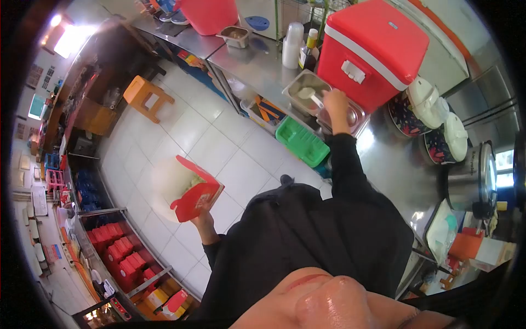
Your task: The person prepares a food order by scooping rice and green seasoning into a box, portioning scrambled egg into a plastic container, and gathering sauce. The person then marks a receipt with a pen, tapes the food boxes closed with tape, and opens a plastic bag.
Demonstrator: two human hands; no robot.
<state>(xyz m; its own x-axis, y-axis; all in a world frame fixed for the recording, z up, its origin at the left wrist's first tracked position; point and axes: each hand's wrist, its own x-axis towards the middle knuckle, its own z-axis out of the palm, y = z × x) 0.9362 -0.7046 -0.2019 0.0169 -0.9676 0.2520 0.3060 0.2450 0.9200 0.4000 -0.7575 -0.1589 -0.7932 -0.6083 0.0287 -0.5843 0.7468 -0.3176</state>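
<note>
"Which way does the spoon [308, 94] point?"

"Its bowl dips into the steel pan [295, 100], toward the view's upper left; the long axis slants back down to the right hand [335, 101], which is closed on the handle."

"And the left hand [204, 223]?"

"Partly curled under the red box [204, 198], supporting it over the tiled floor [241, 156]. I can't tell how far the hidden fingers open."

"The box's direction?"

"Tilted, its open mouth facing upper left. The pan sits near the red cooler [364, 52]."
</note>
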